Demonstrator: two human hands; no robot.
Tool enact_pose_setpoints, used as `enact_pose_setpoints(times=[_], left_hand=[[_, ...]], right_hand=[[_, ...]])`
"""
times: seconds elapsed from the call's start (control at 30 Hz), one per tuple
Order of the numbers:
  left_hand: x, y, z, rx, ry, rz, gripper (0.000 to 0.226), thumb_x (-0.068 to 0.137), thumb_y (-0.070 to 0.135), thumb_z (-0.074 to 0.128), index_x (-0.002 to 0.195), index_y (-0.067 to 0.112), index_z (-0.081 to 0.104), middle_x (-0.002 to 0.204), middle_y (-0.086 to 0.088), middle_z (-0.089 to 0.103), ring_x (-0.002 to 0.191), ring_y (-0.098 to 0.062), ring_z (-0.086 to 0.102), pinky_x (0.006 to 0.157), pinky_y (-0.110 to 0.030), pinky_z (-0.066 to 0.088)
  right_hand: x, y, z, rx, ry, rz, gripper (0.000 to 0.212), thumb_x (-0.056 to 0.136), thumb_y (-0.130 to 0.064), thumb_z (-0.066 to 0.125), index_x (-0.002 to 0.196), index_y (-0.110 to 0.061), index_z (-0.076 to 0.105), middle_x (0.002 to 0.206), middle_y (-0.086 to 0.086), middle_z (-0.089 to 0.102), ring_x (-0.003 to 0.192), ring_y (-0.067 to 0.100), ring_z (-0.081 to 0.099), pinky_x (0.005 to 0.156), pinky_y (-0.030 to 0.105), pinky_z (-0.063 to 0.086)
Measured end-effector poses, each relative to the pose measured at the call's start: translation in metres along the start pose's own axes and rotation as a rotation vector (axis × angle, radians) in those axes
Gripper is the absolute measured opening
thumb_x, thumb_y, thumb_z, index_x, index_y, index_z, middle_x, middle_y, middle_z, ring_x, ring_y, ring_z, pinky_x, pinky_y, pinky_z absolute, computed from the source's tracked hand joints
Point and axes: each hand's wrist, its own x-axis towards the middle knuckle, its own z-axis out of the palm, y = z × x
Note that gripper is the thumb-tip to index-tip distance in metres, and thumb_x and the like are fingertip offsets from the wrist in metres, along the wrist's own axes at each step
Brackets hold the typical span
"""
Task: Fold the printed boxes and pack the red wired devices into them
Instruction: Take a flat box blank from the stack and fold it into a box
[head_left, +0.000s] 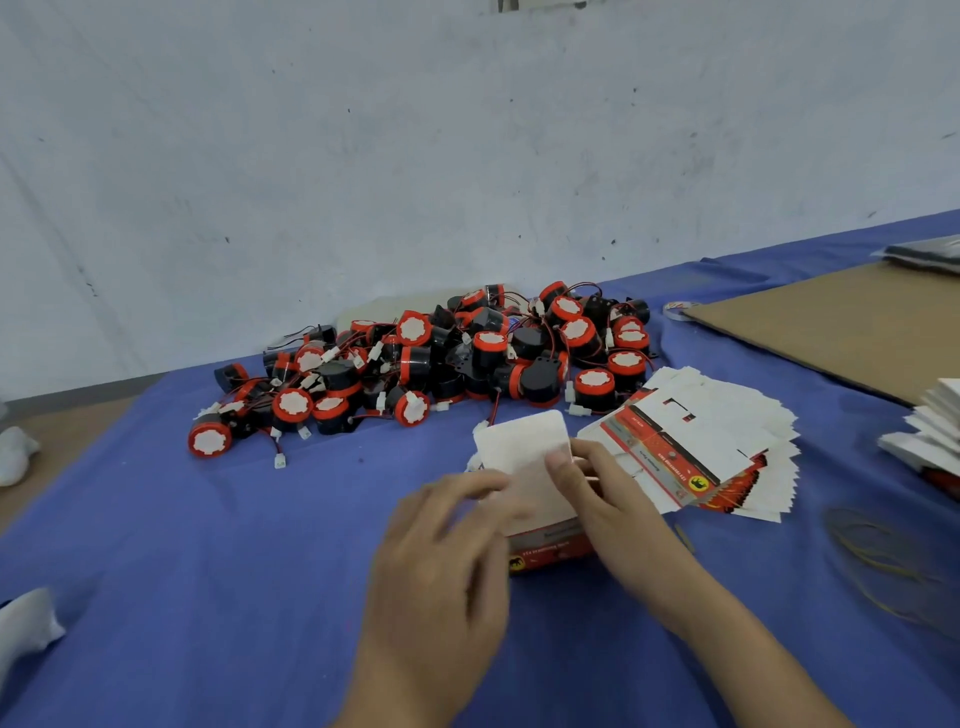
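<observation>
My left hand (441, 561) holds the printed box (551, 544) on the blue cloth (208, 545); my right hand (615, 501) pinches its white flap (519, 441).

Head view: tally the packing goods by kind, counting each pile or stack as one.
Pile of red wired devices: 1
Stacks of flat printed boxes: 2, one cut off at the right edge
Box held by the left hand and right hand: 1
Total: 4
</observation>
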Motion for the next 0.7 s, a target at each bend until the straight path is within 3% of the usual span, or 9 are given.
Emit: enact_pose_setpoints(times=[0.07,0.13,0.2,0.27,0.37,0.47,0.57,0.7], left_hand=[[0.007,-0.007,-0.004,-0.040,0.098,-0.224,0.029,0.093,0.026,0.041,0.102,0.043,0.063,0.109,0.024,0.063,0.102,-0.002,0.059,0.079,-0.014,0.045],[0.019,-0.025,-0.001,-0.109,0.151,-0.512,0.028,0.096,0.025,0.043,0.098,0.048,0.060,0.107,0.028,0.063,0.098,0.006,0.057,0.073,-0.016,0.047],[0.033,-0.053,0.012,-0.194,0.117,-0.745,0.030,0.098,0.018,0.047,0.104,0.047,0.055,0.111,0.020,0.064,0.088,0.009,0.055,0.064,-0.015,0.046],[0.047,-0.087,0.028,-0.172,-0.015,-0.863,0.028,0.101,0.017,0.048,0.125,0.032,0.052,0.124,0.007,0.060,0.085,0.001,0.055,0.060,-0.017,0.042],[0.067,-0.135,0.050,-0.003,-0.230,-0.894,0.047,0.103,0.017,0.047,0.148,0.010,0.037,0.147,-0.008,0.046,0.104,-0.018,0.054,0.078,-0.028,0.039],[0.082,-0.174,0.065,0.145,-0.365,-0.869,0.054,0.100,0.010,0.048,0.151,0.003,0.031,0.149,-0.020,0.042,0.118,-0.037,0.054,0.089,-0.041,0.045],[0.089,-0.197,0.074,0.259,-0.479,-0.912,0.056,0.098,0.013,0.050,0.150,0.007,0.030,0.141,-0.021,0.049,0.119,-0.042,0.052,0.099,-0.052,0.046],[0.098,-0.212,0.084,0.430,-0.514,-0.971,0.049,0.100,0.027,0.052,0.142,0.009,0.036,0.142,-0.019,0.047,0.132,-0.042,0.038,0.107,-0.053,0.035]], right_hand=[[0.003,0.002,-0.004,-0.048,-0.013,0.046,0.037,0.084,-0.071,0.047,0.113,-0.049,0.055,0.104,-0.025,0.065,0.095,-0.014,0.058,0.066,0.005,0.046],[0.007,0.004,-0.005,-0.031,-0.031,0.077,0.029,0.089,-0.067,0.047,0.115,-0.056,0.052,0.104,-0.031,0.064,0.098,-0.017,0.057,0.067,0.002,0.044],[0.010,0.004,-0.003,0.023,-0.031,0.082,0.026,0.094,-0.064,0.046,0.120,-0.059,0.047,0.098,-0.046,0.059,0.094,-0.027,0.052,0.066,0.000,0.042],[0.013,-0.001,-0.003,0.047,0.021,0.045,0.040,0.093,-0.067,0.042,0.131,-0.057,0.037,0.090,-0.061,0.046,0.086,-0.041,0.039,0.068,-0.002,0.041],[0.018,-0.009,-0.008,0.052,0.122,-0.007,0.052,0.088,-0.068,0.037,0.138,-0.053,0.034,0.089,-0.061,0.046,0.085,-0.042,0.037,0.063,-0.011,0.031],[0.024,-0.008,-0.018,0.074,0.183,-0.029,0.065,0.080,-0.077,0.035,0.142,-0.056,0.036,0.126,-0.039,0.048,0.110,-0.022,0.045,0.070,-0.004,0.037],[0.028,-0.002,-0.025,0.076,0.201,-0.037,0.071,0.074,-0.081,0.032,0.142,-0.058,0.034,0.130,-0.033,0.050,0.126,-0.002,0.047,0.079,0.008,0.035],[0.032,0.003,-0.033,0.045,0.226,-0.070,0.069,0.080,-0.078,0.029,0.145,-0.054,0.033,0.133,-0.034,0.050,0.129,-0.003,0.046,0.088,0.010,0.034]])
